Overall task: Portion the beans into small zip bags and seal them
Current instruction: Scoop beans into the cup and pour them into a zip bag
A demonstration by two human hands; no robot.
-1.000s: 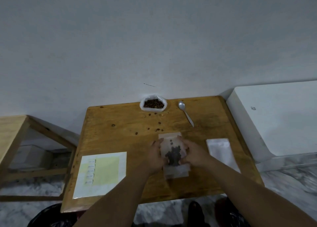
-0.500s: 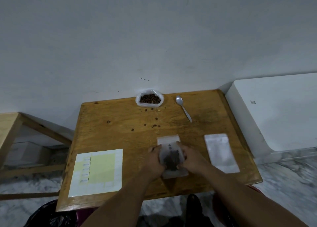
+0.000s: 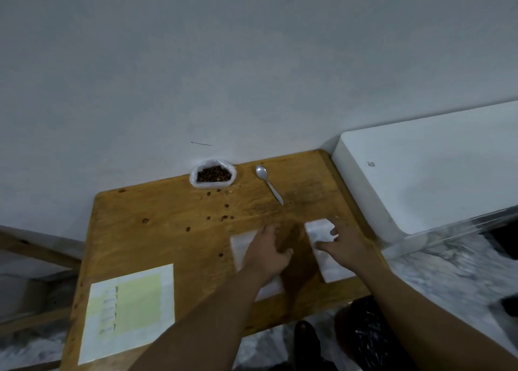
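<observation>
A filled small zip bag (image 3: 240,246) lies flat on the wooden table (image 3: 157,230). My left hand (image 3: 266,254) rests on it with the fingers laid out, hiding the beans inside. My right hand (image 3: 343,243) is over the stack of empty white zip bags (image 3: 318,227) to the right, fingers spread; I cannot tell whether it touches them. An open plastic bag of brown beans (image 3: 213,174) stands at the table's far edge by the wall. A metal spoon (image 3: 268,182) lies to the right of it.
Loose beans (image 3: 224,218) are scattered between the bean bag and my hands. A sheet of yellow labels (image 3: 129,309) lies at the front left of the table. A white box (image 3: 420,169) stands against the table's right side. A wooden frame (image 3: 33,253) is at the left.
Both hands have let go of the filled bag, which now lies flat. My right hand has moved right over the empty bags. My left hand now lies flat on the filled bag.
</observation>
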